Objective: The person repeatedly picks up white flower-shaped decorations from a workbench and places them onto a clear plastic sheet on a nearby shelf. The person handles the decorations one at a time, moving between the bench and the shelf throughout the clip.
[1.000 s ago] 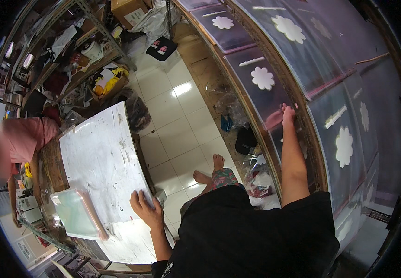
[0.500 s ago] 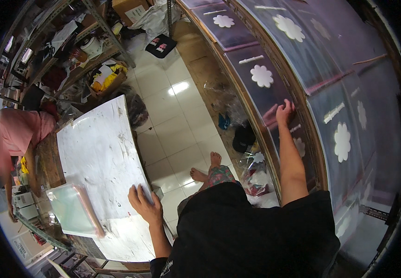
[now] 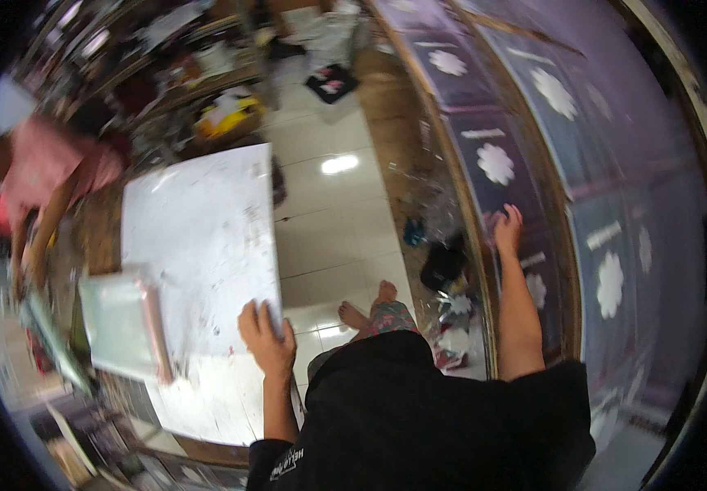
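Observation:
My left hand [image 3: 267,337] rests at the right edge of a scuffed white board [image 3: 202,229], fingers spread and nothing in them. Over on the right, my right hand [image 3: 509,229] is at a dark purple sheet [image 3: 472,168] printed with a white scalloped flower. Its fingers are slightly bent and apart, and I see nothing held. Motion blur hides whether the fingertips touch the sheet. Beyond a wooden rail, bluish sheets [image 3: 590,209] carry similar white flowers. A stack of clear plastic sheets [image 3: 120,323] with a pinkish edge lies on the board's left side.
A person in a pink shirt [image 3: 67,159] leans over at the left, arms lowered toward a greenish roll [image 3: 55,344]. Cluttered shelves [image 3: 165,49] stand at the far left. A tiled floor aisle [image 3: 329,237] runs between the tables, with a black cloth item [image 3: 331,83] on it.
The view has swung, so most of the scene sits farther right. My right hand's fingers have lifted and opened somewhat. The co-worker's arms have moved to the greenish roll.

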Motion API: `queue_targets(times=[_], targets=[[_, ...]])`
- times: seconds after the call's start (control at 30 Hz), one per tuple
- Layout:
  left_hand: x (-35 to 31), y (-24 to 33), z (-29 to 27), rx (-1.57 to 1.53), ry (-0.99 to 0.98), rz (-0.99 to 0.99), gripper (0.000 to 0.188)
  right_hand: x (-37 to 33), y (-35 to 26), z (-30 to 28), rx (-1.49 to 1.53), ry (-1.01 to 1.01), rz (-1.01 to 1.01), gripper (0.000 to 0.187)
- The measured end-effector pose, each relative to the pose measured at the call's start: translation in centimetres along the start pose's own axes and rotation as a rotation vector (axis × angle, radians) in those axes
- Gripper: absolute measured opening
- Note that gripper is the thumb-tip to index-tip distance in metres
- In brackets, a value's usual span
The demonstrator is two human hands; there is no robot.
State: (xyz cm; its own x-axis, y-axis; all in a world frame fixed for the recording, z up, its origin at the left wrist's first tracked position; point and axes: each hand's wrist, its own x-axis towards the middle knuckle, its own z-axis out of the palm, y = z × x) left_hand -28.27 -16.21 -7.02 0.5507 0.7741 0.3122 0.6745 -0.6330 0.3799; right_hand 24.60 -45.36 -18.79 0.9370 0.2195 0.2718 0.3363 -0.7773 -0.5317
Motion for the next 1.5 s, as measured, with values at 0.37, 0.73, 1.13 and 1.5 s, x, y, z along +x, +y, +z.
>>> queue_targets(times=[0.37, 0.73, 1.13, 1.5], targets=[[0.2, 0.2, -1.7, -0.087, 0.027, -0.028, 0.053, -15.7, -15.8, 5.8, 0.447, -0.88, -0.348, 0.027], [-3.3, -3.3, -4.0, -0.149, 0.133, -0.271, 0.041, -25.9, -7.6, 10.0, 0.01, -1.419, -0.238, 0.044], [-10.8, -10.1, -6.3, 0.224, 0.159, -0.3, 0.043, -27.0, 2.2, 2.5, 0.017, -0.869, 0.268, 0.033], [-10.6, -11.5, -5.7, 0.205, 0.187, -0.213, 0.046, -39.6, -1.3, -3.8, 0.169, -1.039, 0.191, 0.04]])
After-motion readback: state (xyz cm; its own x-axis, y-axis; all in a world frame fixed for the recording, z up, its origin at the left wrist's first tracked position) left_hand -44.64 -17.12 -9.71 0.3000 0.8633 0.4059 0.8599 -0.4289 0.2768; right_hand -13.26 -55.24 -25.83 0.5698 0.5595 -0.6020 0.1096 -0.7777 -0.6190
